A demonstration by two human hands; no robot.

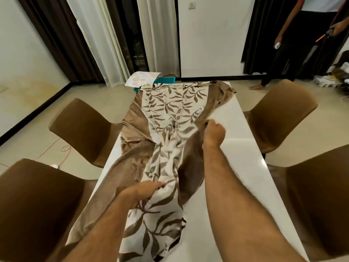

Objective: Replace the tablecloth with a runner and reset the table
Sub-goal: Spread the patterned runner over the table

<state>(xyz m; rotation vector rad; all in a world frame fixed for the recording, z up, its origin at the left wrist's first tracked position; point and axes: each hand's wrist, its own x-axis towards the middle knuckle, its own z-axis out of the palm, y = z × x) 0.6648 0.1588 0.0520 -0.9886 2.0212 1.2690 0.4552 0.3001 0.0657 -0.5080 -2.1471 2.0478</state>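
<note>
1. Head view: a cloth (170, 114) with a cream, brown-leafed middle panel and plain brown borders lies bunched lengthwise along the white worktop (236, 167), gathered toward the left half and hanging over the left edge and the near end.
2. The left hand (140, 193) is low in the frame, near the person, with its fingers curled round a fold of the leafed panel; the cloth spills down from that grip toward the near end of the worktop.
3. The right hand (213, 132) reaches farther out, about midway along the worktop, and pinches the cloth's right brown border in a closed fist; the border rises in a ridge from this hand toward the far right corner.
4. Most of the cloth lies between and beyond the two hands, with the bare right side of the worktop showing beside the right forearm.
5. At the far end a teal object (166, 80) with a pale patterned sheet (141, 80) on it sits just past the cloth.
6. Four brown chairs (83, 129) stand around the worktop, two on each side.
7. Another person (294, 44) stands at the upper right by dark curtains.
</note>
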